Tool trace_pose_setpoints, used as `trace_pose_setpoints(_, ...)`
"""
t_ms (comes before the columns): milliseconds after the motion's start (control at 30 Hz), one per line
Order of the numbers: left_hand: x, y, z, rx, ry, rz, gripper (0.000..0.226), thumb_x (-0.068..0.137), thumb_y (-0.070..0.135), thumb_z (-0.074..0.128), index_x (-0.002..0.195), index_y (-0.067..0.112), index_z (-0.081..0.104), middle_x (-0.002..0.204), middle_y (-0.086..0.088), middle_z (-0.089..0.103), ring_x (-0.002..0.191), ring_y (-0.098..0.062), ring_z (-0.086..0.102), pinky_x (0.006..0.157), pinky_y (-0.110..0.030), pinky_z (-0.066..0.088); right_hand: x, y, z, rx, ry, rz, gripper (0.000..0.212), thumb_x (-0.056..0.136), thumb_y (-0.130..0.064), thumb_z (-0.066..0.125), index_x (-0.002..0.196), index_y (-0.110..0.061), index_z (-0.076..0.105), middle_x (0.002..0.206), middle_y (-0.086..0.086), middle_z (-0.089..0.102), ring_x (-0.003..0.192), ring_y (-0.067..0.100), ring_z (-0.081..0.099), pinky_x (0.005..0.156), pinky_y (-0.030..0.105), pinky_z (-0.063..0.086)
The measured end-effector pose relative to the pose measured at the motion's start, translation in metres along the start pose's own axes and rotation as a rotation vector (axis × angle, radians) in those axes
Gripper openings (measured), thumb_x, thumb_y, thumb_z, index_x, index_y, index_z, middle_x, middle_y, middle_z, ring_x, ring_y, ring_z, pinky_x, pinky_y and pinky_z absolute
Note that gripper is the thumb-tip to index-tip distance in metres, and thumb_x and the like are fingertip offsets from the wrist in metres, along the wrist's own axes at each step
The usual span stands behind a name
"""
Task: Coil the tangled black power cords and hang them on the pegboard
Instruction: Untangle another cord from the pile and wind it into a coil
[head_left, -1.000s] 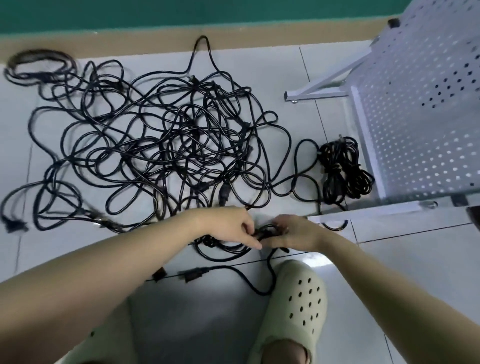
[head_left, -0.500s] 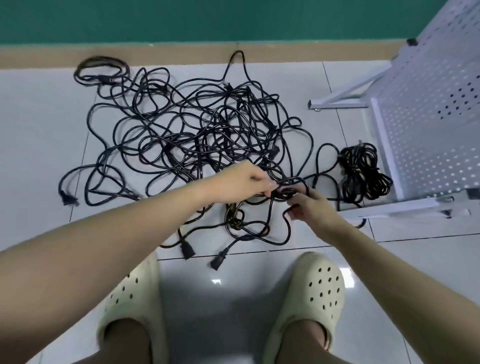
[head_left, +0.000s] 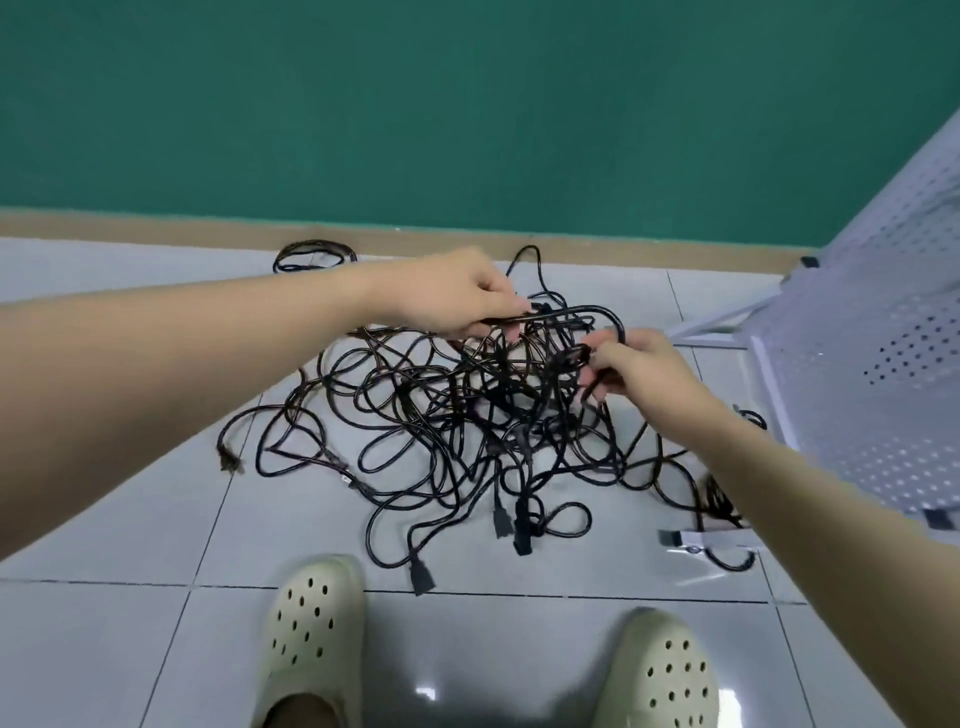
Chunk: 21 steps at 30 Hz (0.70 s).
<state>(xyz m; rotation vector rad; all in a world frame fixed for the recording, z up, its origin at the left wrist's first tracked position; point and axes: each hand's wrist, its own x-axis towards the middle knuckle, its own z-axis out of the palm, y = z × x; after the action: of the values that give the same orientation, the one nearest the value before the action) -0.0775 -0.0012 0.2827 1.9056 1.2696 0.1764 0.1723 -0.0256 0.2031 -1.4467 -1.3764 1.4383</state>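
A tangle of black power cords (head_left: 436, 415) lies on the white tiled floor, partly lifted into the air. My left hand (head_left: 452, 296) pinches one black cord (head_left: 576, 312) that arches over to my right hand (head_left: 634, 364), which grips the same cord together with a plug end. Several plug ends (head_left: 501, 519) dangle or lie near my feet. The white perforated pegboard (head_left: 883, 364) leans on its stand at the right. A coiled cord (head_left: 314, 255) lies by the wall, and a bundled cord (head_left: 719, 501) shows partly behind my right forearm.
My two feet in cream clogs (head_left: 311, 639) stand at the bottom edge. The pegboard's white metal frame foot (head_left: 706, 335) reaches across the floor at the right. A green wall with a tan skirting (head_left: 156, 223) closes the far side.
Both hands have risen from floor level, pulling the cord and part of the tangle up with them. The view has tilted upward as I stood taller; the hands have drawn apart.
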Motion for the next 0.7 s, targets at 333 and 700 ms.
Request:
trace_pose_setpoints(333, -0.042, 0.045, -0.051, -0.148, 0.12, 0.002, 0.054, 0.105, 0.055, 0.046, 0.077, 0.013, 0.066, 0.058, 0.004, 0.043, 0.059, -0.02, 0.047, 0.074, -0.035, 0.045, -0.016, -0.129, -0.014, 0.191, -0.125, -0.108, 0.035, 0.098, -0.023, 0.06, 0.115, 0.007, 0.067, 0.067, 0.007, 0.065, 0.059, 0.017, 0.055, 0.062, 0.025, 0.051)
trace_pose_setpoints(700, -0.068, 0.084, -0.061, -0.051, 0.271, -0.013, 0.05, 0.098, 0.049, 0.057, 0.058, 0.019, 0.059, 0.057, 0.002, 0.052, 0.055, -0.016, 0.043, 0.065, -0.029, 0.038, -0.035, -0.213, -0.031, -0.123, 0.231, -0.301, 0.013, 0.085, -0.012, 0.083, 0.089, -0.004, 0.074, 0.059, -0.005, 0.056, 0.051, 0.01, 0.045, 0.054, 0.025, 0.038)
